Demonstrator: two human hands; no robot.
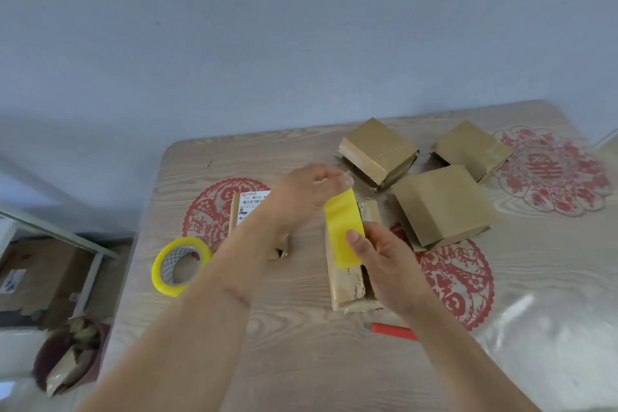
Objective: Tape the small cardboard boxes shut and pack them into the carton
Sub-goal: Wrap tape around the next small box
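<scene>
A yellow strip of tape (343, 227) stretches between my two hands over a small worn cardboard box (347, 284) at the table's middle. My left hand (307, 191) pinches the strip's far end. My right hand (384, 254) grips the near end, thumb on the tape, against the box. Three small brown boxes stand at the back right: one (378, 150), a second (471, 147), and a larger one (441, 207). Partly hidden under my left forearm lies another box with a white shipping label (252, 204). The yellow tape roll (179, 266) lies at the left.
A red utility knife (394, 331) lies near my right forearm. Red paper-cut decorations (551, 170) lie under the table's clear cover. On the floor at the left stands a big cardboard carton (36, 278), and near it a bin (70, 354) with scraps.
</scene>
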